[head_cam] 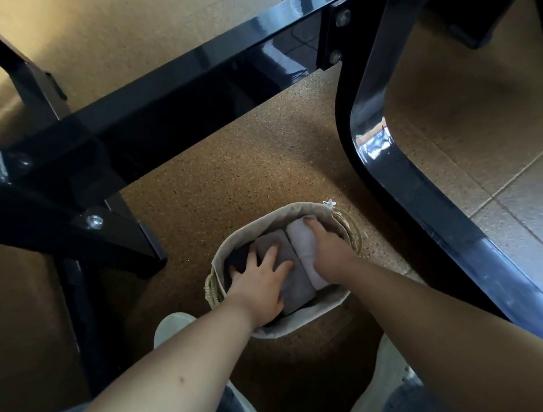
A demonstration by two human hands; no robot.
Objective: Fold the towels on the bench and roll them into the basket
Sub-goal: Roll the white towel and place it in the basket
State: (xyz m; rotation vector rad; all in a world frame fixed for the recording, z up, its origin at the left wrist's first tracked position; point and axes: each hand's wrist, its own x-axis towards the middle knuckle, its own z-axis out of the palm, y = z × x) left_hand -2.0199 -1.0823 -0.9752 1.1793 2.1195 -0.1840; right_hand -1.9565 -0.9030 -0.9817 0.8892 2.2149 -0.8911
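Note:
A round woven basket [264, 218] with a pale cloth liner stands on the speckled floor between my feet. Three rolled towels lie side by side in it: a dark one [237, 258] at the left, a grey one [295, 286] in the middle, a light lilac one [302, 241] at the right. My left hand [262, 280] lies spread over the dark and grey rolls with straight fingers. My right hand [328, 250] presses down on the light roll, its fingers curving over the far end.
A glossy black metal frame [162, 93] crosses above and behind the basket, with bolted legs at the left. A curved black bar [402, 174] runs down the right side. My pale shoes [172, 326] flank the basket. Tiled floor lies to the right.

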